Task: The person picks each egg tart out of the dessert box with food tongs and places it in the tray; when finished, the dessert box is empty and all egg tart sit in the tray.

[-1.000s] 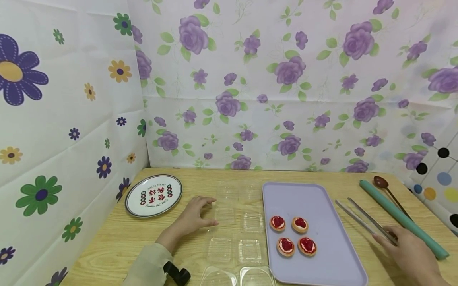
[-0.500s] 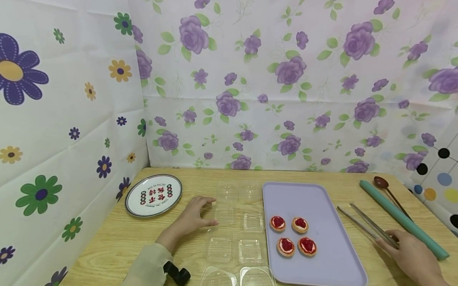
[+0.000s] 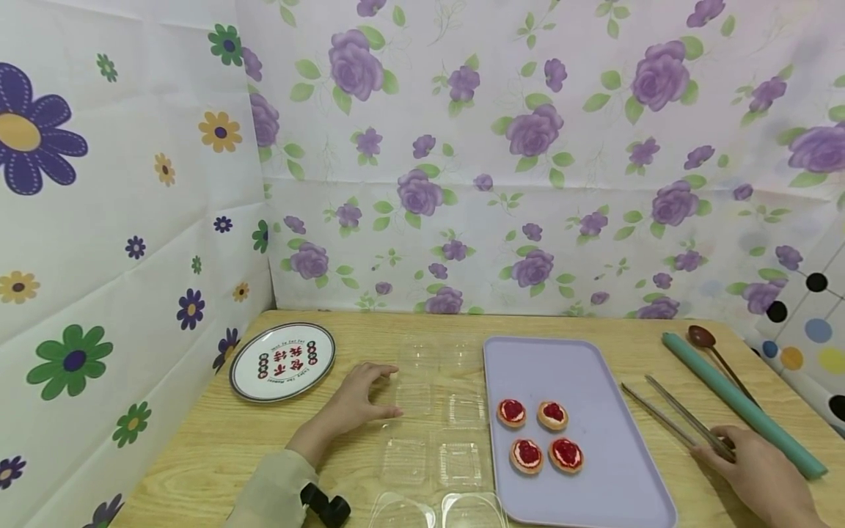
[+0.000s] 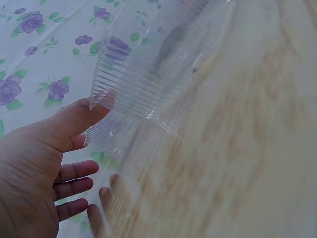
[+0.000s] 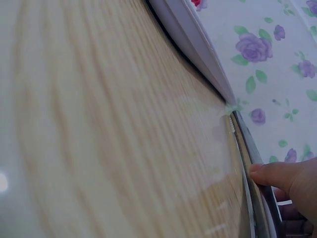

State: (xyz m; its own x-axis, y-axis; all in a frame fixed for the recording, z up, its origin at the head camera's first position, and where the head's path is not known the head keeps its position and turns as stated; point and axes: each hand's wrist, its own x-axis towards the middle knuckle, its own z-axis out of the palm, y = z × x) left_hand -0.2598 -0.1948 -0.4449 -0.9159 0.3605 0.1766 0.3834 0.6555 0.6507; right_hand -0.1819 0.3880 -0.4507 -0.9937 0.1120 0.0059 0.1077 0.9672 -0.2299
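My right hand (image 3: pixel 759 469) holds metal tongs (image 3: pixel 683 418) at their rear end, to the right of the lilac tray (image 3: pixel 581 367). The tongs' two arms point toward the tray and stand apart. In the right wrist view the thumb presses along one arm of the tongs (image 5: pixel 255 171). My left hand (image 3: pixel 353 396) rests beside the clear plastic boxes (image 3: pixel 414 398), thumb and forefinger spread wide. Its thumb tip lies at the ribbed wall of a box (image 4: pixel 129 89) in the left wrist view, the other fingers loosely bent. Several red-topped tarts (image 3: pixel 526 456) sit on the tray.
A white plate (image 3: pixel 284 361) with red lettering lies at the back left. Right of the tongs are a green-blue rolling pin-like rod (image 3: pixel 739 400) and a dark brown spoon (image 3: pixel 703 337). Flowered sheets (image 3: pixel 462 183) stand behind and at the left.
The tongs have shifted slightly in my right hand, their tips now a little lower. My left hand stays where it was beside the boxes.
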